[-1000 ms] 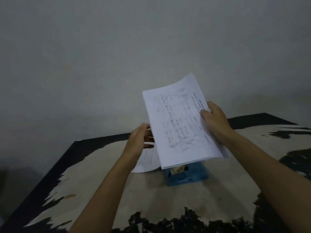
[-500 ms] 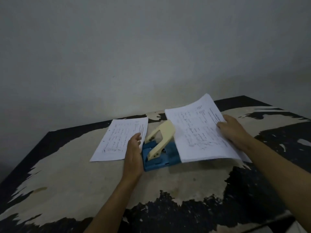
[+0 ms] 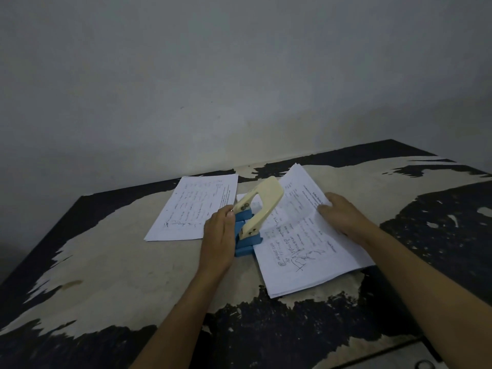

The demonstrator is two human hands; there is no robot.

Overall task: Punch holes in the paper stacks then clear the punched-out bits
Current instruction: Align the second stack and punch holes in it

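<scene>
L hand (image 3: 218,237) open-palmed vs hole punch (image 3: 246,246), R hand (image 3: 343,217) flat on paper stack (image 3: 300,251): loading step; next seat edge, press handle (image 3: 267,194).

Bare surface of the worn black-and-beige tabletop (image 3: 119,275) stretches across the near left. In the middle stands the blue hole punch with raised cream lever (image 3: 262,206), the left hand (image 3: 218,235) against its left side. A thin white sheet stack (image 3: 194,209) lies far left. On the right, the right hand (image 3: 343,214) lies on a thicker printed paper stack (image 3: 306,249).
</scene>
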